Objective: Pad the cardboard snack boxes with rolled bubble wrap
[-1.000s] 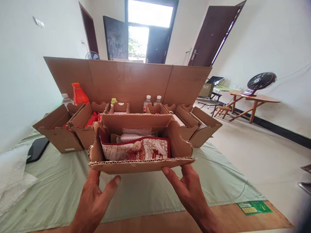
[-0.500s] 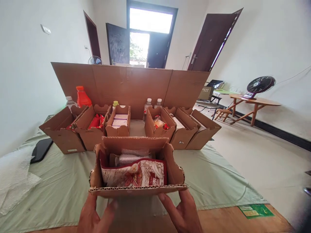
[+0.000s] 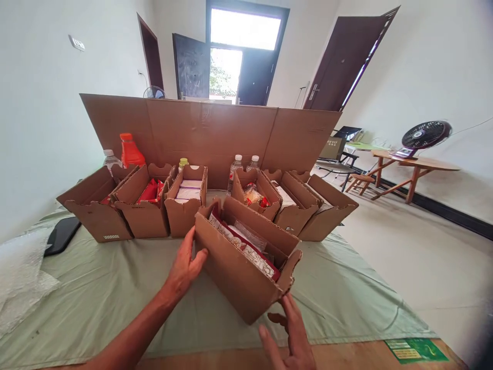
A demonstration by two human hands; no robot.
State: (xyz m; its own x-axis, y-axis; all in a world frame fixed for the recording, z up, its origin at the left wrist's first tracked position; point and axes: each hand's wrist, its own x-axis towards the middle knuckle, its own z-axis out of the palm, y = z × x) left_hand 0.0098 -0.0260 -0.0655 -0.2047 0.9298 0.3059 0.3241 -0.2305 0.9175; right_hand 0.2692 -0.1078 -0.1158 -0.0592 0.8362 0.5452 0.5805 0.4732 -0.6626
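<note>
A brown cardboard box (image 3: 239, 272) sits turned at an angle on the pale green cloth (image 3: 96, 298), in front of the gap in a row of similar boxes. Inside it lie a red-and-white printed packet (image 3: 246, 251) and a clear wrapped item. My left hand (image 3: 185, 267) presses its fingers and thumb against the box's far-left end. My right hand (image 3: 292, 334) is at the box's near-right corner, fingers spread and touching the lower edge.
Several open cardboard boxes (image 3: 144, 208) with packets stand in a row behind. A tall cardboard sheet (image 3: 208, 131) backs them, with bottles (image 3: 130, 150) along it. A black tablet (image 3: 61, 235) and bubble wrap (image 3: 19, 277) lie at the left. A fan (image 3: 423, 136) stands on a wooden table at the right.
The box has come down from in front of me onto the cloth and turned from facing me to a diagonal. My left hand moved to its far end, my right to the near corner.
</note>
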